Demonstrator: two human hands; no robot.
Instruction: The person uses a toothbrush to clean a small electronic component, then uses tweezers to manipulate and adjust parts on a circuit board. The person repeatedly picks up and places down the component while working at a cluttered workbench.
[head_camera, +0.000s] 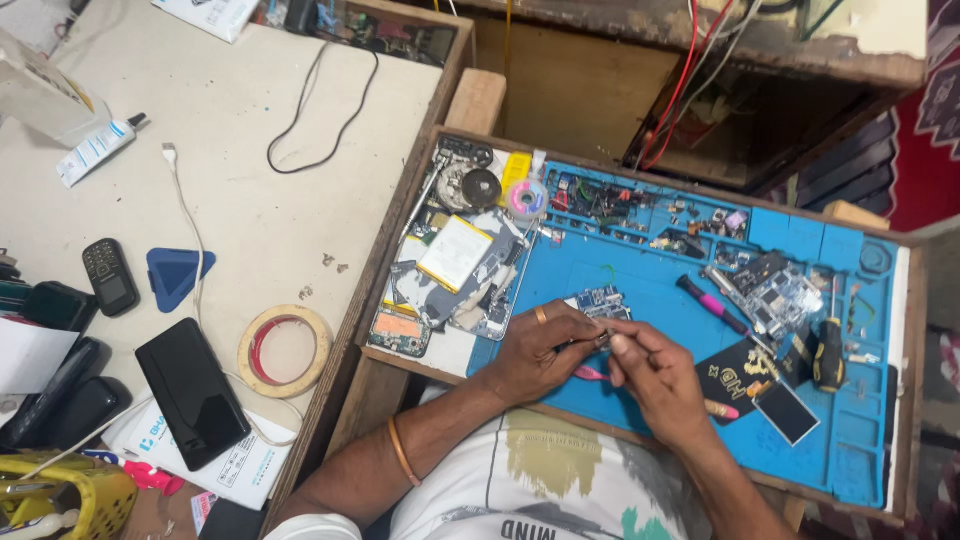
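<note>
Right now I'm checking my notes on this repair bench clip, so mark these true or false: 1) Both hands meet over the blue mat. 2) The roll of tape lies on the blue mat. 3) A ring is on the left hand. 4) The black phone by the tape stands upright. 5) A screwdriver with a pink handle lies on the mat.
1) True: the left hand and right hand meet over the blue mat, pinching a small part too small to identify.
2) False: the roll of tape lies on the pale table beside it.
3) True.
4) False: the black phone lies flat.
5) True: the pink-handled screwdriver lies right of the hands.
</note>
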